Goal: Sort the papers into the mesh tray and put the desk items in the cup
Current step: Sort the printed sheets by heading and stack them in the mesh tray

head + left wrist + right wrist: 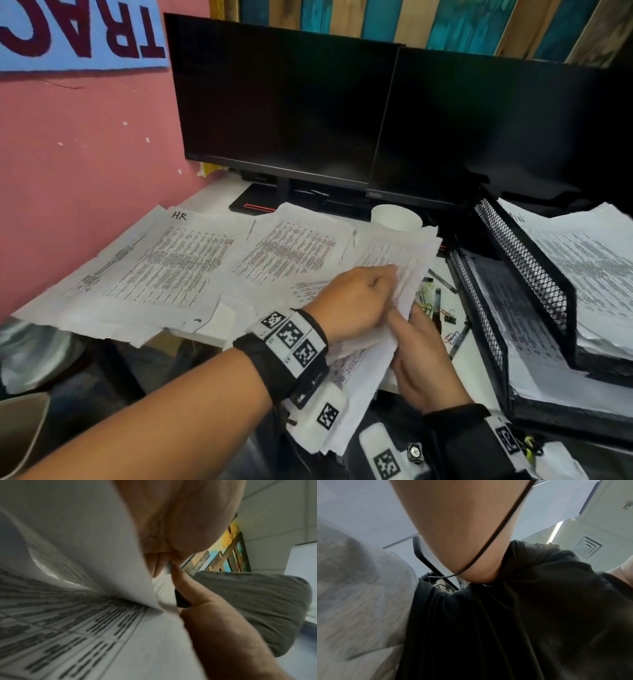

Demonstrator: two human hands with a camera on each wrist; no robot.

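While both hands clamp one sheaf of papers [387,274], left hand [352,301] above, right hand [424,356] beneath, probably squaring it, the mesh tray [527,274] waits right of them, the cup [395,217] beyond.

White papers [164,263] with dense black print, one marked "HR". Black mesh tray [524,263]. White cup [394,217]. Black monitors [284,102]. Pink wall [85,154]. Multicoloured paper clips [426,294]. Black-and-white tag wristbands [291,335].
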